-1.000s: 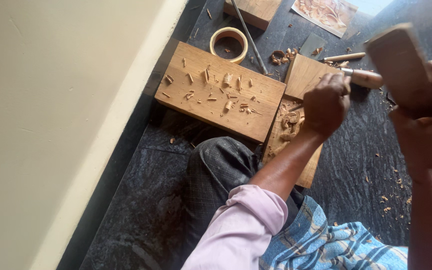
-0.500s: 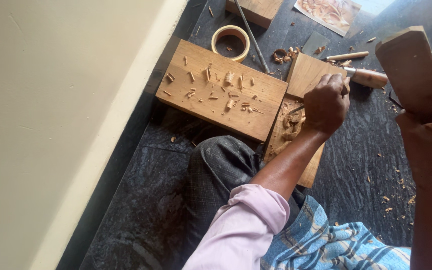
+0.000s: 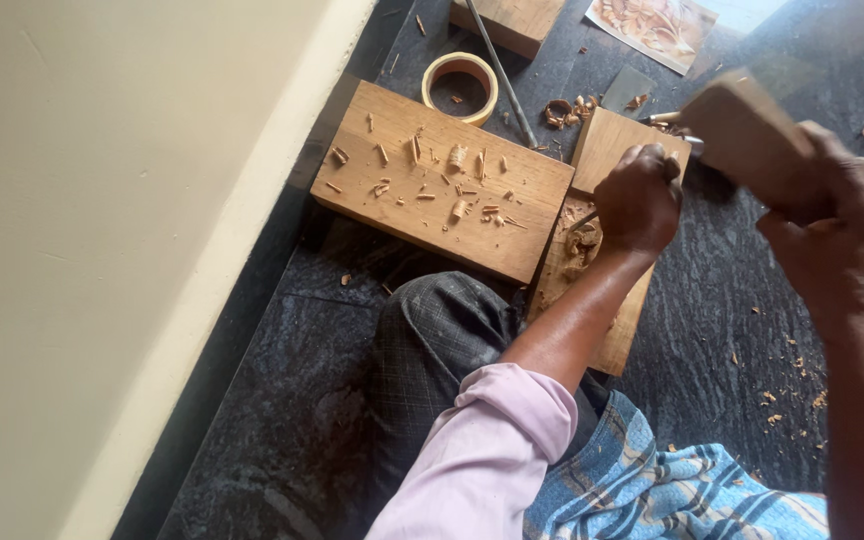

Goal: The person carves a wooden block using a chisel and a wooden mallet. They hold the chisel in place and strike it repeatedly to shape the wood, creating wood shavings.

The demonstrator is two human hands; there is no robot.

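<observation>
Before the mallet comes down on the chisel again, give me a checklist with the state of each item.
1. Left hand gripped around the chisel: ok, fist closed on it over the carved plank.
2. Right hand holding the wooden mallet: ok, raised beside the left hand, blurred.
3. Chisel tip seated in the cut: cannot tell, the fist hides it.
4. Carved plank steady: cannot tell; it lies on the dark stone floor against the knee.
5. Chip-strewn board out of the swing path: ok, it sits left of both hands.
6. Tape roll and metal rod out of the way: ok, beyond the board.
</observation>
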